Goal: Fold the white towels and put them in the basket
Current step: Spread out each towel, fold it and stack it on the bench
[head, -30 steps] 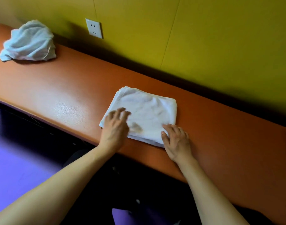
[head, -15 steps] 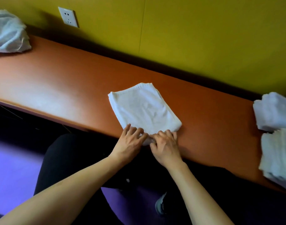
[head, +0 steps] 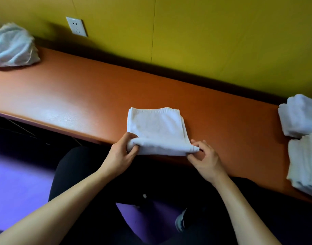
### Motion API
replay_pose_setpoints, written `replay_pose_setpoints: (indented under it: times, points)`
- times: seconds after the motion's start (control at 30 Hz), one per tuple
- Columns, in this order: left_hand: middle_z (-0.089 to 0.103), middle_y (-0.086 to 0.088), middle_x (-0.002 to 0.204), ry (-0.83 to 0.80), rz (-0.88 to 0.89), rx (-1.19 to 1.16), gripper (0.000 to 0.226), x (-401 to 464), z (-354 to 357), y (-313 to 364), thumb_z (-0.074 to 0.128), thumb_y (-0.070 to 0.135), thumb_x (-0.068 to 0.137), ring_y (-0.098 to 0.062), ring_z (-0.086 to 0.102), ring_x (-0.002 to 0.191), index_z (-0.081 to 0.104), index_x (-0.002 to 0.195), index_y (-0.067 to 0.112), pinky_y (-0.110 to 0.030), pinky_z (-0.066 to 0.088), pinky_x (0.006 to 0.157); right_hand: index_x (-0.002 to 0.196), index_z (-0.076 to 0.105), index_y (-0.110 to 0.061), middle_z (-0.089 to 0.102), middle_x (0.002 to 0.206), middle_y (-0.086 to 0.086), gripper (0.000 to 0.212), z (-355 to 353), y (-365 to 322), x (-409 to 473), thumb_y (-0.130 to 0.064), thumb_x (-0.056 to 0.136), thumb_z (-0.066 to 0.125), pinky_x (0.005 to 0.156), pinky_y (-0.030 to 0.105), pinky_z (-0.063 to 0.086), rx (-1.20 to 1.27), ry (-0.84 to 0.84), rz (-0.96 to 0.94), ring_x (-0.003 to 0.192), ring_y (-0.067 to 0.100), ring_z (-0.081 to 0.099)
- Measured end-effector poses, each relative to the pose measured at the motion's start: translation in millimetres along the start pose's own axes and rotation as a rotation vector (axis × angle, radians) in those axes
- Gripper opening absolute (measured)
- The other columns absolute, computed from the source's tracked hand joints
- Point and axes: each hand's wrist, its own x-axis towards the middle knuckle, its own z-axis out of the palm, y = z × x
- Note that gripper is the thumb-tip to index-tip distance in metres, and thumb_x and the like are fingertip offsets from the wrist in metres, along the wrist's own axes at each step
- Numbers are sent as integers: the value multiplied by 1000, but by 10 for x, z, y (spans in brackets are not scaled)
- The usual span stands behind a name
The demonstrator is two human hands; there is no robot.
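A folded white towel lies on the orange table near its front edge. My left hand pinches the towel's near left corner, and my right hand pinches its near right corner. The near edge is lifted a little off the table and curls over. Folded white towels and a second stack of towels sit at the table's right end. A crumpled white towel lies at the far left. No basket is in view.
A yellow wall with a white socket runs behind the table. My dark-clothed legs are below the table's front edge, above a purple floor.
The towel has turned to lie square with the table's edge. My hands have moved apart from its near middle to the two near corners and lifted that edge.
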Motion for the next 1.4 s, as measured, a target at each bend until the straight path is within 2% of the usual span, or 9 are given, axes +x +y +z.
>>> replay_pose_setpoints:
  times: [0.1, 0.17, 0.33, 0.6, 0.83, 0.97, 1.1, 1.23, 1.4]
  points:
    - [70, 9, 93, 86, -36, -41, 17, 57, -8, 28, 62, 29, 96, -7, 67, 86, 55, 111, 32, -31, 56, 78, 93, 61, -25, 68, 86, -6, 10, -52, -164, 8, -24, 90, 71, 71, 29, 49, 132, 28, 47, 80, 11, 63]
    - [69, 6, 98, 115, -65, -106, 22, 155, -9, 51, 62, 39, 96, -13, 68, 88, 52, 116, 36, -38, 58, 77, 94, 61, -19, 67, 81, 0, 9, -24, -237, 81, -26, 94, 67, 64, 30, 47, 184, 139, 64, 72, 15, 61]
    - [68, 1, 105, 172, -140, -154, 38, 583, 37, 66, 61, 61, 87, -22, 68, 95, 50, 117, 39, -48, 57, 85, 104, 63, -10, 69, 89, 7, 21, 172, -245, 506, -29, 98, 60, 68, 29, 39, 154, 294, 170, 81, 23, 61]
    - [50, -5, 133, 145, -237, -1, 58, 906, 194, -6, 60, 40, 95, -24, 58, 108, 39, 145, 20, -36, 45, 91, 119, 58, -9, 65, 121, 16, 32, 428, -214, 917, -33, 100, 54, 82, 33, 43, 32, 287, 401, 109, 36, 61]
    - [62, -11, 115, 79, -475, 102, 49, 708, 260, -128, 59, 57, 88, -31, 58, 110, 54, 112, 15, -46, 47, 97, 115, 51, -15, 63, 117, 13, 54, 443, -273, 516, -63, 93, 46, 86, 40, 45, -102, 240, 582, 109, 37, 60]
    - [69, -10, 106, 44, -592, -2, 65, 763, 229, -23, 62, 63, 74, -30, 65, 100, 59, 109, 8, -46, 53, 92, 117, 54, -10, 65, 119, 12, 57, 429, -263, 455, -58, 88, 61, 85, 38, 48, 103, 162, 690, 109, 34, 61]
    - [66, -7, 82, 70, -749, -161, 50, 790, 238, 166, 69, 47, 80, -19, 60, 68, 68, 101, 1, -31, 45, 55, 127, 49, -6, 57, 120, 5, 69, 252, -301, 519, -53, 82, 72, 85, 35, 49, 531, 109, 940, 106, 27, 58]
    - [62, -8, 77, 98, -710, -236, 23, 712, 342, 357, 69, 31, 85, -24, 55, 66, 65, 74, 11, -30, 42, 58, 123, 59, -5, 65, 117, 8, 61, 135, -207, 411, -41, 79, 80, 79, 31, 50, 648, 109, 895, 103, 24, 65]
    - [61, -10, 74, 42, -587, -290, 16, 651, 602, 851, 70, 29, 74, -27, 53, 68, 68, 75, 13, -30, 42, 59, 100, 73, -14, 75, 95, -1, 33, -369, -38, 222, -33, 76, 82, 76, 32, 57, 758, 299, 759, 90, 19, 71]
